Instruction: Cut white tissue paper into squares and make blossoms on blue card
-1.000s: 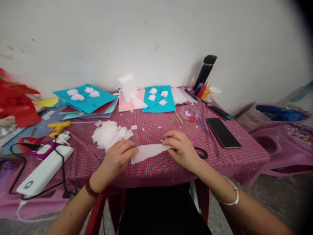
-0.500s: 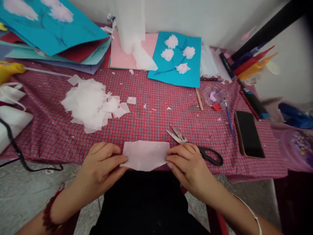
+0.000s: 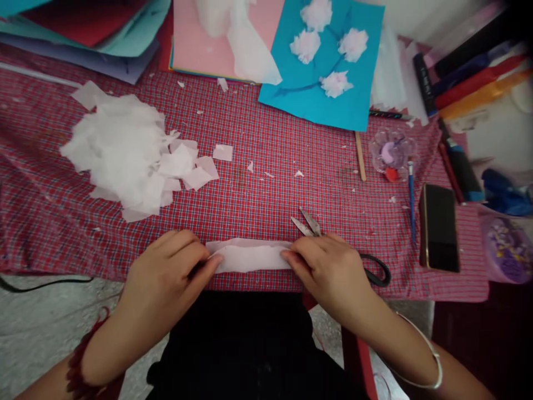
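Note:
A strip of thin white tissue paper [image 3: 252, 258] lies across the table's near edge, its lower part folded up over the rest. At its left end my left hand [image 3: 170, 278] pinches the paper between thumb and fingers. My right hand [image 3: 331, 269] pinches the right end the same way. Scissors [image 3: 308, 223] with black handles lie partly under my right hand, blades slightly apart. Up and to the left is a loose heap of small white tissue squares [image 3: 120, 150].
A blue card [image 3: 320, 105] with white tissue flowers lies at the back beside pink paper [image 3: 191, 39]. To the right are a wooden stick [image 3: 360, 158], a clear paint dish [image 3: 393, 150], a paintbrush [image 3: 411, 200] and a phone [image 3: 440, 228]. Tiny paper scraps dot the checked cloth [image 3: 258, 205].
The view has tilted down toward the table. The paper, flat half a second ago, now has its near edge folded upward, making it narrower. Both hands keep hold of its ends.

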A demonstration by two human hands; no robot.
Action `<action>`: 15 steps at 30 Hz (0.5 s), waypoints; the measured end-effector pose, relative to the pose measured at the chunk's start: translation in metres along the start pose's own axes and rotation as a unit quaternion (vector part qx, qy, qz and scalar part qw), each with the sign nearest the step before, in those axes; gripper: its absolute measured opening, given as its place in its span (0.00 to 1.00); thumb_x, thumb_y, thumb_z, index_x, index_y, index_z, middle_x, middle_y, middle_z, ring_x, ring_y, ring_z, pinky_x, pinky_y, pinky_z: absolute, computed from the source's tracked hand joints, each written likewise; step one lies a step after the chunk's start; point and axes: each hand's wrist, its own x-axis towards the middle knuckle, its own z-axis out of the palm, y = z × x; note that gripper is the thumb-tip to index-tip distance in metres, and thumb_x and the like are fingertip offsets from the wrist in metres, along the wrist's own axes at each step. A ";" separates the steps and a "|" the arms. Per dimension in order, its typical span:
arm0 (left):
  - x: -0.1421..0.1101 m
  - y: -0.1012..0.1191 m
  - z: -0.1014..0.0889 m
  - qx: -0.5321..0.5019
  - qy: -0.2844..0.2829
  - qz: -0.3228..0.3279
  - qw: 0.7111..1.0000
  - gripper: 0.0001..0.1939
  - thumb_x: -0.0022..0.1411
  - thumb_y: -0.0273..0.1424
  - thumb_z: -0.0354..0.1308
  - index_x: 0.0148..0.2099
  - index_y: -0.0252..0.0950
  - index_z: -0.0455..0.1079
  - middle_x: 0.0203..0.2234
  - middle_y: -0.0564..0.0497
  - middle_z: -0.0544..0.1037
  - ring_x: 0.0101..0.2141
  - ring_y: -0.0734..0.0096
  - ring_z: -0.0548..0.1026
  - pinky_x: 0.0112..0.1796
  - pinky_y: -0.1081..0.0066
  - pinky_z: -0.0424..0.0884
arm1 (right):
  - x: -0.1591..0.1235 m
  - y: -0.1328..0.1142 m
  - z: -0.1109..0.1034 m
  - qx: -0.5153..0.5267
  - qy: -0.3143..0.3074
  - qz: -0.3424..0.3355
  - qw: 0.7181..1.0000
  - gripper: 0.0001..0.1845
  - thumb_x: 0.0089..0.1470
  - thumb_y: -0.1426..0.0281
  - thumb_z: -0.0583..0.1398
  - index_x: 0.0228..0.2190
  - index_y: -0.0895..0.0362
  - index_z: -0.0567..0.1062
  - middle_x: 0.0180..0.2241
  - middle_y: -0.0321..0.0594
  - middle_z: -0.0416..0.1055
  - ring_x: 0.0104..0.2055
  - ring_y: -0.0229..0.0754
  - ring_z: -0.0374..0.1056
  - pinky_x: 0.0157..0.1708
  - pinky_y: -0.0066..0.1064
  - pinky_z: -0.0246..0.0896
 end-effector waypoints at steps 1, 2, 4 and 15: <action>0.000 0.000 0.000 0.003 -0.002 -0.005 1.000 0.13 0.64 0.34 0.53 0.27 0.37 0.65 0.24 0.52 0.67 0.28 0.68 0.66 0.32 0.66 0.63 | 0.002 0.000 0.001 -0.011 0.000 -0.002 1.000 0.18 0.63 0.65 0.52 0.23 0.56 0.71 0.20 0.38 0.71 0.24 0.41 0.65 0.29 0.35 0.52; 0.001 -0.001 0.001 0.006 -0.004 -0.010 1.000 0.13 0.64 0.34 0.53 0.27 0.37 0.65 0.24 0.52 0.67 0.28 0.68 0.66 0.32 0.65 0.64 | 0.003 0.000 0.001 -0.020 0.000 -0.005 1.000 0.17 0.62 0.66 0.53 0.23 0.56 0.71 0.20 0.38 0.71 0.23 0.41 0.65 0.29 0.35 0.52; 0.001 -0.002 0.001 0.010 -0.004 -0.019 1.000 0.14 0.64 0.35 0.52 0.27 0.37 0.65 0.24 0.52 0.66 0.28 0.67 0.67 0.32 0.65 0.64 | 0.005 0.000 0.002 -0.033 -0.001 -0.012 0.999 0.15 0.62 0.67 0.53 0.24 0.56 0.71 0.20 0.38 0.71 0.23 0.41 0.66 0.29 0.35 0.52; 0.003 -0.007 0.005 0.023 0.003 -0.055 0.998 0.12 0.63 0.37 0.54 0.45 0.37 0.69 0.33 0.48 0.75 0.35 0.60 0.74 0.36 0.63 0.67 | 0.008 -0.002 -0.002 -0.045 -0.022 -0.017 0.999 0.04 0.57 0.73 0.56 0.31 0.57 0.71 0.29 0.40 0.72 0.29 0.44 0.69 0.29 0.34 0.57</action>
